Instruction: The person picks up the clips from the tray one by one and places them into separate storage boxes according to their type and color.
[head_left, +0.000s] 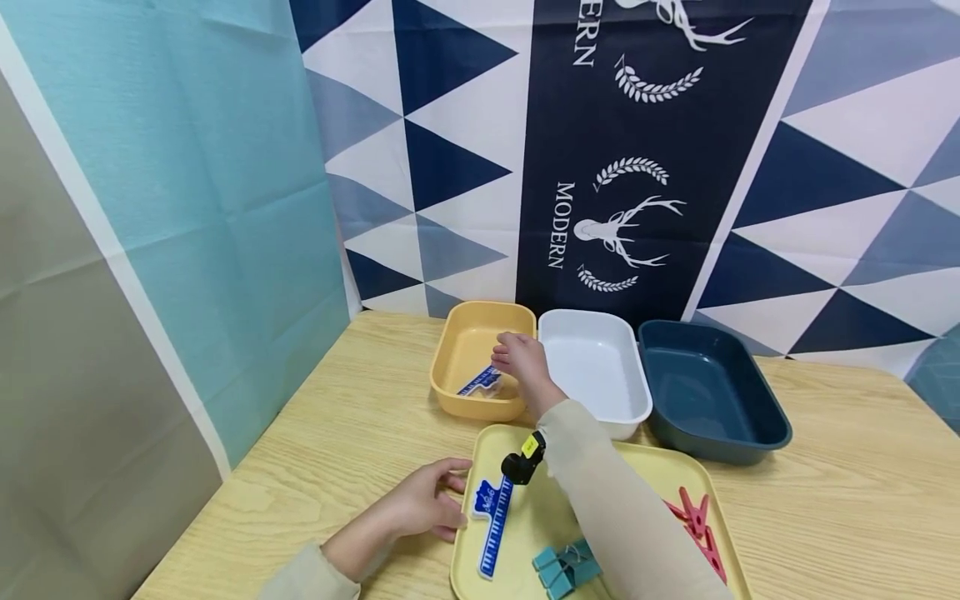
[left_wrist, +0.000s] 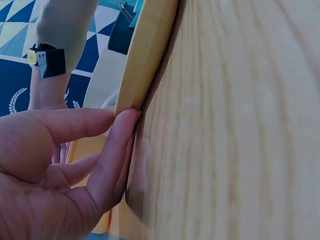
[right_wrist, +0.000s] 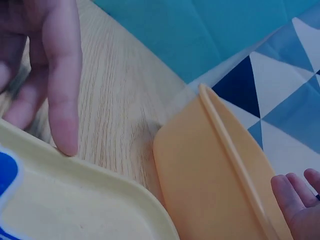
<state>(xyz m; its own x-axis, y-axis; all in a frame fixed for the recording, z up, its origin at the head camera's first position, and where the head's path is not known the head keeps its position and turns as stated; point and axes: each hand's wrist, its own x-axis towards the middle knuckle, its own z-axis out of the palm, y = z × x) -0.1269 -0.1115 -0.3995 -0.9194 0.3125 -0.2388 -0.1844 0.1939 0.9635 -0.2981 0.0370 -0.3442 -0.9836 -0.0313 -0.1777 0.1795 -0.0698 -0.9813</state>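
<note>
My right hand hovers over the orange bin, fingers loosely extended and holding nothing. In that bin lies a blue-and-white piano-key strip, partly hidden by the hand. The left hand touches the outer left edge of the yellow tray; in the left wrist view its fingertips meet the rim. Just inside that edge lies another piano-key strip with a bear-shaped tab. Teal binder clips and red clothespins also lie on the tray, partly behind the right sleeve.
Beside the orange bin stand a white bin and a dark blue bin, in a row behind the tray. Everything sits on a wooden table. Patterned cloth hangs behind, with teal cloth at the left.
</note>
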